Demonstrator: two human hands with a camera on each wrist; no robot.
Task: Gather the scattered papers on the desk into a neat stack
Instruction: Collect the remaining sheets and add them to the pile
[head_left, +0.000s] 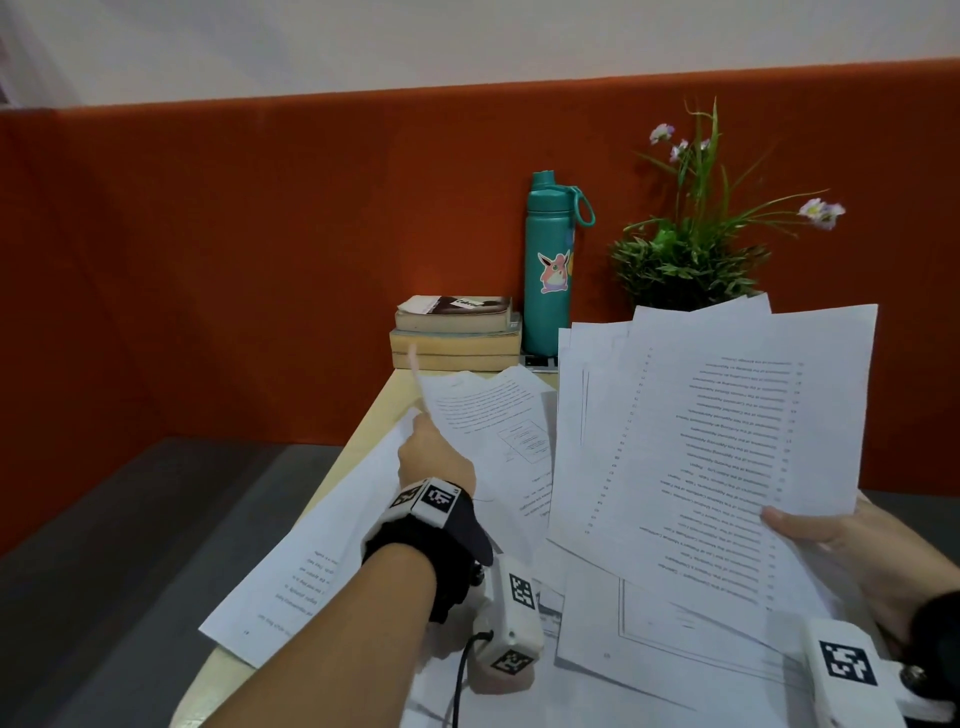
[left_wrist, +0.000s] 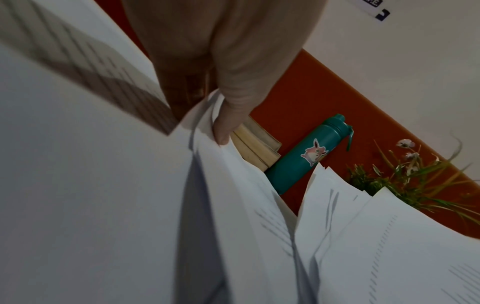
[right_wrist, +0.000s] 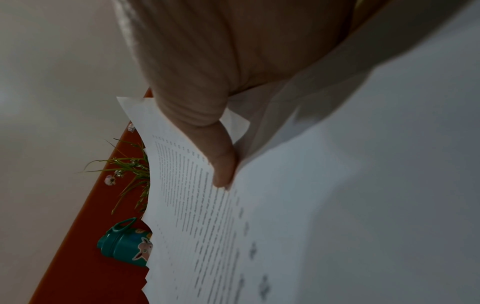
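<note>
Papers (head_left: 717, 441) fan out in a loose bunch pinched by the right hand (head_left: 852, 545), thumb on top, lifted over the desk (head_left: 363, 431). The left hand (head_left: 434, 457) pinches the edge of a sheet (head_left: 488, 410), raising it from more sheets spread across the desk. Behind stand books (head_left: 457, 332), a teal bottle (head_left: 548, 270) and a potted plant (head_left: 691, 260).
</note>
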